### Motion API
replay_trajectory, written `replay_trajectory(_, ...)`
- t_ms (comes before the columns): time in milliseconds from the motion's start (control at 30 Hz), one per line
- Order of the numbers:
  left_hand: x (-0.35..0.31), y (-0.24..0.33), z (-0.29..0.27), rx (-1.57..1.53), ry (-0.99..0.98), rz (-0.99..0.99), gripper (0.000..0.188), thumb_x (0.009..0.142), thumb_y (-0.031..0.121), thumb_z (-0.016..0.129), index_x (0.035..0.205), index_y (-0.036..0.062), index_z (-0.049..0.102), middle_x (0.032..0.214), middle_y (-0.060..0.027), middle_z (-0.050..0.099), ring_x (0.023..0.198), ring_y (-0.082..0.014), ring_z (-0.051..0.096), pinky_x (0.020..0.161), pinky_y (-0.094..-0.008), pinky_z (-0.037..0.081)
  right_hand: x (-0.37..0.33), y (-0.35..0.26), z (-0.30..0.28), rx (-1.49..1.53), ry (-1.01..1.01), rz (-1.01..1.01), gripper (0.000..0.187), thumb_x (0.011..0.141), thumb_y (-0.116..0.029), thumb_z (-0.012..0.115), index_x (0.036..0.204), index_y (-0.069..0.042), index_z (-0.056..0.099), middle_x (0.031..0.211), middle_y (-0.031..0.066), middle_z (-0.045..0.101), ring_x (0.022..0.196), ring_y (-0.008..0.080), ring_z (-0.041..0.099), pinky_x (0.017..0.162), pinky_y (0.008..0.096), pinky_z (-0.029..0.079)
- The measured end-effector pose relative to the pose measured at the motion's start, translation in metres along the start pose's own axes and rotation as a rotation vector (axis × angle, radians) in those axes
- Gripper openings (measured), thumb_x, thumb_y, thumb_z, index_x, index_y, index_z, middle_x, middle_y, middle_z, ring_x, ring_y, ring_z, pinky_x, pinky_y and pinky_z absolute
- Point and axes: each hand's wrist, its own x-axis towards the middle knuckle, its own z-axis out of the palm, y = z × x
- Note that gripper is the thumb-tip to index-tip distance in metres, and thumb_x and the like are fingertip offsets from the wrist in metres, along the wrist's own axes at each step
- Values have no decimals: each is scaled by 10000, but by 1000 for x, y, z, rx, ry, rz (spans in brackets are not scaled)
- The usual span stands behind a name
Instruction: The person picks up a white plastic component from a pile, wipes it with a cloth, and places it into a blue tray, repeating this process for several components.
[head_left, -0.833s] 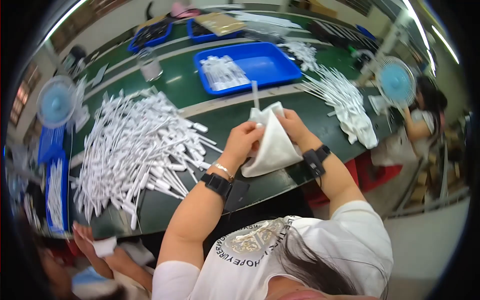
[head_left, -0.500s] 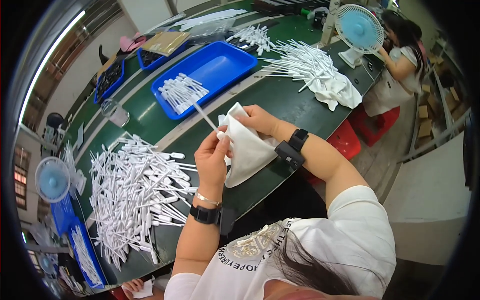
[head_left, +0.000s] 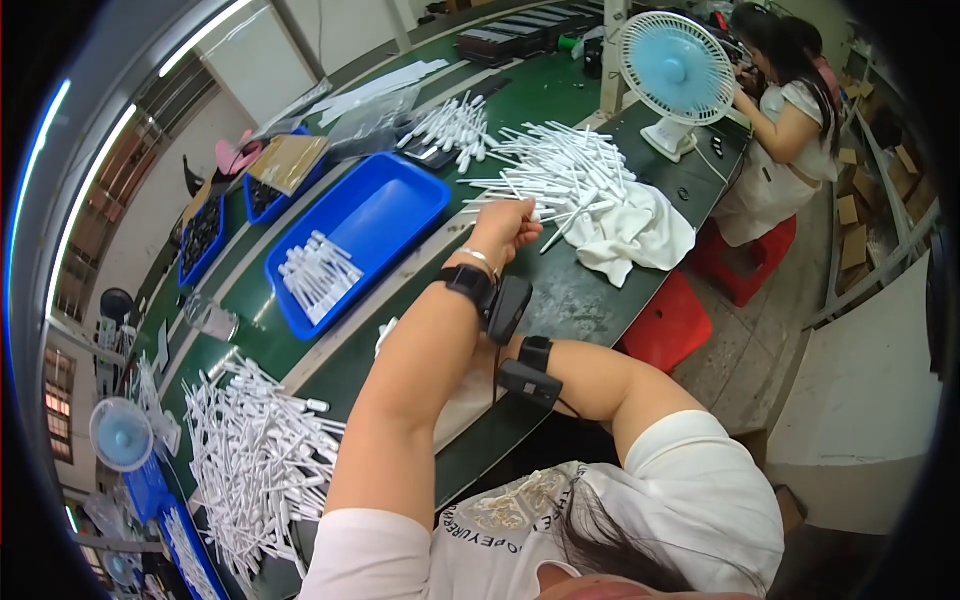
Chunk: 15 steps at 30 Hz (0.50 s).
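My left hand (head_left: 508,232) reaches across to the near-left edge of a spread heap of white plastic sticks (head_left: 570,160). Its fingers are closed at a white stick there; the grip is partly hidden. Beneath my left forearm lies my right hand (head_left: 482,366), mostly covered, with its fingers out of sight. A white cloth (head_left: 465,400) shows next to it. Left of the forearm a small white piece (head_left: 385,336) sticks out; I cannot tell what it is. A second, crumpled white cloth (head_left: 640,235) touches the right side of the heap.
A blue tray (head_left: 405,200) holds a bundle of white sticks. A large loose pile of sticks (head_left: 255,460) covers the left table. Nearby stand a clear jar (head_left: 210,318) and a fan (head_left: 675,70). A person (head_left: 790,130) sits at the far right; a red stool (head_left: 668,325) stands below the table edge.
My left hand has moved from the cloth in front of me, where it held a white stick, to the heap at the right. My right hand has dropped behind my left forearm.
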Motion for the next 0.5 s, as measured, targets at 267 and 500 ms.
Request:
replay_trajectory(267,48,2,26,353,-68,215,154,806,197,592,822,44,588,746,-82,603,660,-208,603,560,-295,496,0,18,-11,73,-141,115,116,861,-215,540,885,-101,541,654,-29,479,571,91,446,510,261,362)
replay_trajectory(500,41,-18,41,1529,60,711,109,755,165,550,778,77,610,795,-133,601,731,-311,594,649,-381,479,8,61,-4,-203,36,-335,153,850,-216,550,738,-126,499,565,-45,341,477,89,308,442,255,255)
